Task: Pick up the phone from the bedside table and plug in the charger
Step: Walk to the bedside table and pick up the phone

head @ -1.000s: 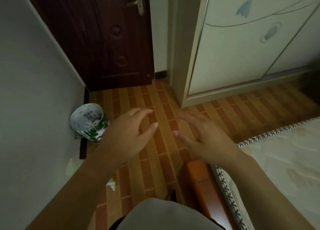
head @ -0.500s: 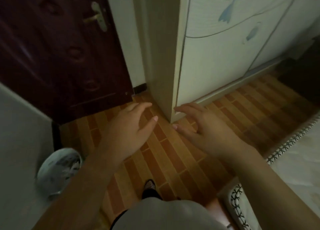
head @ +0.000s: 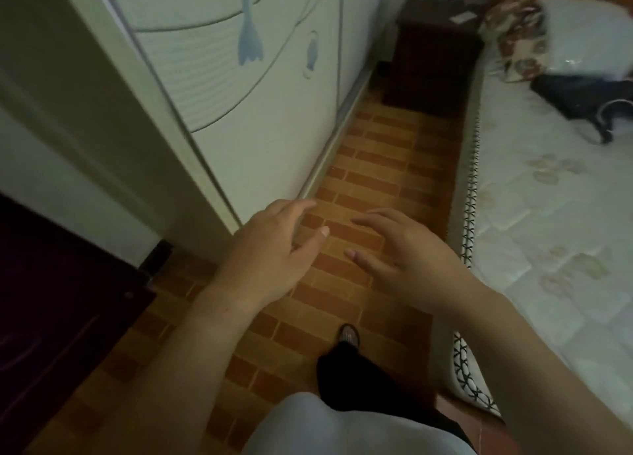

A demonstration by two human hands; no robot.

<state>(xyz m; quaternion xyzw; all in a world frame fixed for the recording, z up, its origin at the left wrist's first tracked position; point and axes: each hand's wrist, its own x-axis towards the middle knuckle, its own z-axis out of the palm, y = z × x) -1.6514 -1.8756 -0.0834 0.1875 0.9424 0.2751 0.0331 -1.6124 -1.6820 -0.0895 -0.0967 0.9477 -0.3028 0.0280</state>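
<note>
A dark wooden bedside table (head: 433, 54) stands at the far end of the narrow floor strip, between the wardrobe and the bed. A small pale flat thing (head: 463, 17) lies on its top; it is too blurred to tell if it is the phone. No charger can be made out. My left hand (head: 270, 252) and my right hand (head: 404, 252) hover side by side over the floor, palms down, fingers apart, holding nothing, far short of the table.
A white wardrobe (head: 239, 88) with blue decoration lines the left side. The bed (head: 548, 215) with a white quilted mattress fills the right, with a patterned pillow (head: 520, 40) and a dark garment (head: 582, 98) on it. Brick-pattern floor (head: 376, 167) runs between them. A dark door (head: 51, 300) is at lower left.
The view has swung right, away from the door and the bin, and now looks down the aisle to the bedside table and the bed. Both hands stay spread and empty.
</note>
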